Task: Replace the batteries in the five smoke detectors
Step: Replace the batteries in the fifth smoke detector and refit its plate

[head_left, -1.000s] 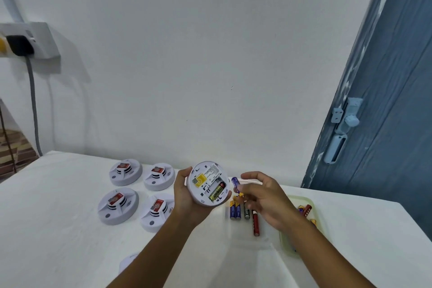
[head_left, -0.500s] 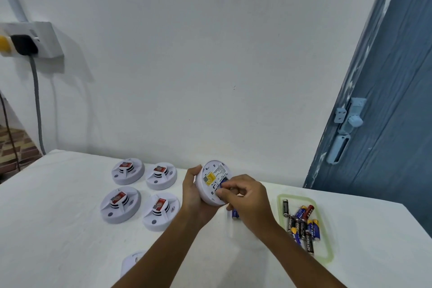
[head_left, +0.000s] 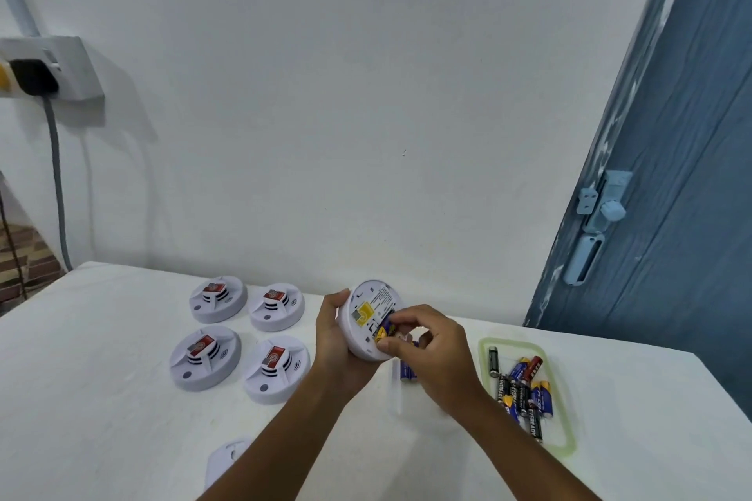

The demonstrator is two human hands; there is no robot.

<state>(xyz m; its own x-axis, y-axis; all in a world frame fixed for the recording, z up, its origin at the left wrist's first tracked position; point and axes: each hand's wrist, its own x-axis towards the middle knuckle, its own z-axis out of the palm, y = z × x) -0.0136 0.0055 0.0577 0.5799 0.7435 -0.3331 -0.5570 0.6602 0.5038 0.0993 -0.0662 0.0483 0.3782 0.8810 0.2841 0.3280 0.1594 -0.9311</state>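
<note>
Two hands work above the worktop's middle: the left hand (head_left: 331,342) grips an upturned detector (head_left: 368,317), and the right hand (head_left: 431,354) pinches a blue battery (head_left: 384,331) into its open bay. It likely seats best pressed flat, poles matched. Four detectors (head_left: 240,334) sit left; a tray (head_left: 486,346) of batteries sits right.

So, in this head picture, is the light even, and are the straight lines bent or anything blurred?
Head view: light is soft and even, no glare; the socket box throws a soft shadow to its right on the wall. The wide lens makes the door lean. The battery under the right hand looks a little blurred.
</note>
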